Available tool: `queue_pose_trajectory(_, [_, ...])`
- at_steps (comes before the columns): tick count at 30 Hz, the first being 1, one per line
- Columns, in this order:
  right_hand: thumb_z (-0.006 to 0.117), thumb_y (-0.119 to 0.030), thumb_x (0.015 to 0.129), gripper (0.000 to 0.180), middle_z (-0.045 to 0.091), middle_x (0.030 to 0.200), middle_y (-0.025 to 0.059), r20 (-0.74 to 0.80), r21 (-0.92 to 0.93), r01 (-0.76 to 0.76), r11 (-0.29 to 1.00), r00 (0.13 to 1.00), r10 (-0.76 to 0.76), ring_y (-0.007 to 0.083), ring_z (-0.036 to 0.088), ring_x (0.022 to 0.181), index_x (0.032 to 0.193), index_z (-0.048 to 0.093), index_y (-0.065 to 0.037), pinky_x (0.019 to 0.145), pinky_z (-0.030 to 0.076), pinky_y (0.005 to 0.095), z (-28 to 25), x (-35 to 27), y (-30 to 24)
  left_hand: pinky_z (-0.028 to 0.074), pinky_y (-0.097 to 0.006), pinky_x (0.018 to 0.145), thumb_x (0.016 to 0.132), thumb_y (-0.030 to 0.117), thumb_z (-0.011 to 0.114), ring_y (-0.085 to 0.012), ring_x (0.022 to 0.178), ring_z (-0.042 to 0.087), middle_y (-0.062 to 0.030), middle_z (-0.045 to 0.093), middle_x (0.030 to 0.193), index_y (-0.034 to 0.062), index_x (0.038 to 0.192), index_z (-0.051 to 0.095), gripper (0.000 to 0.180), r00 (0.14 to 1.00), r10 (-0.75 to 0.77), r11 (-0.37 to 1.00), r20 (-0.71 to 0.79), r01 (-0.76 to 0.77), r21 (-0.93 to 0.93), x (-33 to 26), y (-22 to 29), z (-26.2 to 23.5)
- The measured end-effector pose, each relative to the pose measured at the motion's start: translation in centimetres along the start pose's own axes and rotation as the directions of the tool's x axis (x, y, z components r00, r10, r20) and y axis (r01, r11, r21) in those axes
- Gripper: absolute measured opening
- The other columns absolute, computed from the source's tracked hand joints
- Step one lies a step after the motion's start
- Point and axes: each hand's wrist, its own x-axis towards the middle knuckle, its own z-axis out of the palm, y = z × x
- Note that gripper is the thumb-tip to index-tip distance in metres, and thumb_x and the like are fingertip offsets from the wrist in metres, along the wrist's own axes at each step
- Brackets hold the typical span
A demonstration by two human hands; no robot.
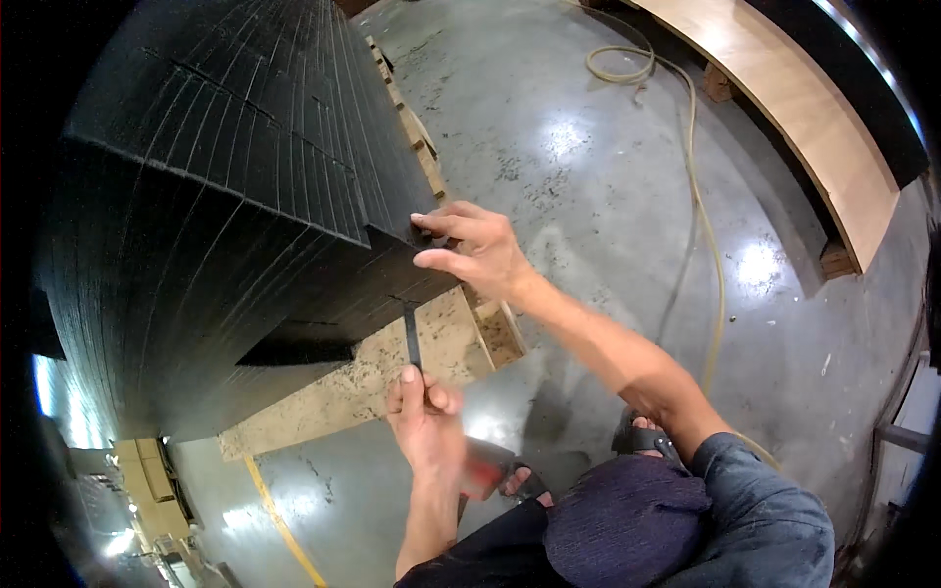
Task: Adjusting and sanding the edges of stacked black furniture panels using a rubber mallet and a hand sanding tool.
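Note:
A large stack of black sheets [225,186], scored with many thin lines, fills the left side. At its near right corner is my right hand [480,250], thumb and fingers closed around a dark edge there. Lower down, my left hand [426,421] pinches the bottom end of a narrow black strip [412,333] between thumb and fingers. The strip runs upward to the stack's lower edge. A blurred red thing [482,478] shows beside my left wrist, partly hidden; I cannot make out its kind.
Under the stack lies a wooden pallet [451,333] with dark flecks on it. A yellowish hose [698,196] snakes across the grey floor [578,186] to my right. Farther right, a plywood sheet [794,108] rests on wooden blocks. A yellow floor line [284,524] runs at lower left.

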Motion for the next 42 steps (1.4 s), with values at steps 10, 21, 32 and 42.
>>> queue_pose_trajectory(10, [0.058,-0.029,0.097,0.033,0.062,0.070,0.0029,0.024,0.292,-0.401,0.868,0.911,0.413,0.0086,0.058,0.061,0.087,0.068,0.001,0.055,0.044,0.0244,-0.5,-2.0,-2.8,0.041,-0.030,0.052,0.097,0.019,0.059,-0.0160,0.052,0.050,-0.0056,0.054,0.058,0.0026,0.077,0.058,0.026,0.967,-0.070,0.977,0.246,0.016,0.214,3.3,1.9,0.1])
queue_pose_trajectory(21, [0.061,-0.033,0.096,0.040,0.056,0.057,0.0006,0.157,0.314,-0.585,0.748,0.809,0.567,0.0058,0.049,0.047,0.072,0.063,-0.001,0.043,0.038,0.0210,-0.5,0.5,-7.4,0.039,-0.023,0.044,0.093,0.022,0.067,-0.0100,0.044,0.047,-0.0028,0.054,0.055,0.0032,0.074,0.060,0.028,0.973,0.031,0.926,0.228,-0.113,0.360,8.2,4.4,3.1])
queue_pose_trajectory(32, [0.062,-0.033,0.095,0.041,0.054,0.055,0.0002,0.033,0.313,-0.647,0.695,0.739,0.673,0.0055,0.046,0.047,0.072,0.063,0.000,0.042,0.036,0.0218,0.5,-0.6,-5.1,0.037,-0.026,0.043,0.093,0.022,0.067,-0.0113,0.043,0.044,-0.0020,0.050,0.053,0.0041,0.074,0.059,0.027,0.983,0.037,0.925,0.178,-0.101,0.367,10.1,2.4,2.8])
queue_pose_trajectory(42, [0.061,-0.032,0.096,0.041,0.053,0.054,0.0001,0.030,0.308,-0.615,0.726,0.769,0.639,0.0063,0.046,0.047,0.071,0.060,0.000,0.043,0.035,0.0233,1.3,-1.8,-3.6,0.037,-0.026,0.043,0.093,0.022,0.067,-0.0115,0.045,0.046,-0.0025,0.054,0.056,0.0026,0.074,0.061,0.028,0.985,0.063,0.911,0.159,-0.122,0.393,10.1,1.0,1.5])
